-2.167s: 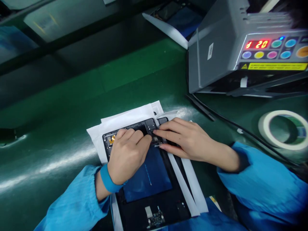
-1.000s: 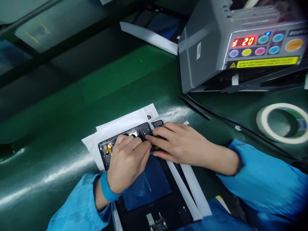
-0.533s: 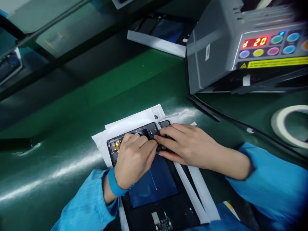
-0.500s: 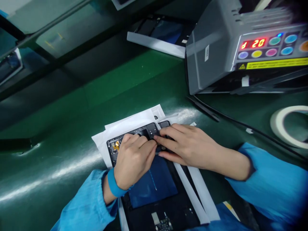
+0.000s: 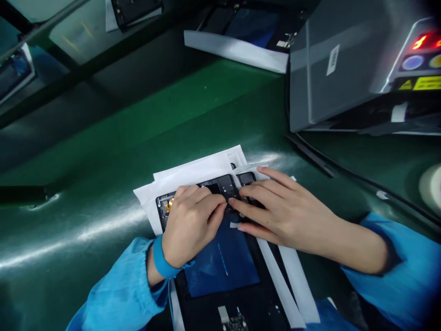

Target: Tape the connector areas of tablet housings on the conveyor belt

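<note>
An opened tablet-like device (image 5: pixel 203 310) with bare inner parts lies below my hands. A dark blue battery-like panel (image 5: pixel 223 266) fills its middle, and a small circuit board (image 5: pixel 235 322) shows near the bottom. White protective sheets (image 5: pixel 196 165) stick out around the device. My left hand (image 5: pixel 189 225), with a blue wristband (image 5: pixel 161 258), is closed in a pinch over the upper part; whatever its fingertips hold is hidden. My right hand (image 5: pixel 285 211) has its fingers apart, the fingertips at the device's upper right beside the left fingertips. A small pale tab (image 5: pixel 234 225) shows under the right fingers.
A grey machine (image 5: pixel 330 69) with a lit display stands at the upper right on the green bench (image 5: pixel 103 165). Beside it lies another opened device (image 5: pixel 255 27) with a white edge sheet (image 5: pixel 236 49). A black cable (image 5: pixel 347 170) runs toward a blurred white tape roll (image 5: pixel 430 188).
My right index finger has lifted and the right fingers have spread further apart. My left hand stays pinched at the same spot. The view has shifted, so the machine sits further right.
</note>
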Demonstrator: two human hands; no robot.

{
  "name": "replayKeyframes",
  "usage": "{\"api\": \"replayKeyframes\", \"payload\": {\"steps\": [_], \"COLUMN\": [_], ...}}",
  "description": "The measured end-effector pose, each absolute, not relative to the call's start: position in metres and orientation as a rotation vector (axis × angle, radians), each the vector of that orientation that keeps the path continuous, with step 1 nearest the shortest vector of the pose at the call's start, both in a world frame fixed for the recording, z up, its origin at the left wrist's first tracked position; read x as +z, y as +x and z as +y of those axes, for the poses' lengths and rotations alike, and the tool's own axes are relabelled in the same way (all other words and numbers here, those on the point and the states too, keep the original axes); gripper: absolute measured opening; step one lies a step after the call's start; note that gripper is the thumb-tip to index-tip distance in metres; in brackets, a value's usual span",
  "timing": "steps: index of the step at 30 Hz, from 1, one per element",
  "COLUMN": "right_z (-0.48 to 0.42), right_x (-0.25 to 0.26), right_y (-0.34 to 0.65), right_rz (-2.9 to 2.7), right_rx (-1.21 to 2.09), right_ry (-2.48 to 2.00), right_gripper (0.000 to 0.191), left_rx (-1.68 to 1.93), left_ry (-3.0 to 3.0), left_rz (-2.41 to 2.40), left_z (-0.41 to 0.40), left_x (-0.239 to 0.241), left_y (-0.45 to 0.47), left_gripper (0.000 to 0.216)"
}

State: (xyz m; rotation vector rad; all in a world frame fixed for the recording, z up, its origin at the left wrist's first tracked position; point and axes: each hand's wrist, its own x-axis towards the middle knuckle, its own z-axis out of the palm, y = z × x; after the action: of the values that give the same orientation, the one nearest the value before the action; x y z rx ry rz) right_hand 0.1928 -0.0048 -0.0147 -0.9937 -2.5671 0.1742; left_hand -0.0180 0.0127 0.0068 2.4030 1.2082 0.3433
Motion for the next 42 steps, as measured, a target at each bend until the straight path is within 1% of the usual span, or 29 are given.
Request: {"api": "replayKeyframes", "payload": {"steps": [9, 13, 17, 28, 35, 38, 42], "right_z": [-0.004, -0.003, -0.004, -0.009, -0.009, -0.007, -0.002], "right_x": [-0.016, -0.019, -0.021, -0.025, -0.02, -0.014, -0.007], "right_y": [0.193, 0.195, 0.194, 0.19, 0.189, 0.19, 0.186], "right_rz": [-2.611, -2.55, -2.485, -2.466, -2.457, -2.438, -2.422], "right_rx": [0.22, 0.277, 0.26, 0.322, 0.338, 0.292, 0.104], "right_ry": [-0.968, -0.94, -0.91, -0.919, -0.979, -0.988, -1.088], "right_gripper": [0.029, 0.029, 0.03, 0.02, 0.022, 0.019, 0.017], "left_rx": [0.317, 0.346, 0.367, 0.346, 0.349, 0.358, 0.38], "left_ry": [2.413, 2.424, 2.422, 2.501, 2.5, 2.481, 2.476], "left_rz": [1.231, 1.217, 1.214, 1.196, 1.181, 1.191, 1.191], "left_z": [0.011, 0.011, 0.009, 0.004, 0.005, 0.007, 0.011], "left_x": [0.005, 0.003, 0.002, -0.004, -0.003, -0.002, -0.003], "left_y": [-0.019, -0.02, -0.021, -0.024, -0.023, -0.022, -0.021], "left_gripper": [0.016, 0.015, 0.014, 0.021, 0.021, 0.018, 0.015]}}
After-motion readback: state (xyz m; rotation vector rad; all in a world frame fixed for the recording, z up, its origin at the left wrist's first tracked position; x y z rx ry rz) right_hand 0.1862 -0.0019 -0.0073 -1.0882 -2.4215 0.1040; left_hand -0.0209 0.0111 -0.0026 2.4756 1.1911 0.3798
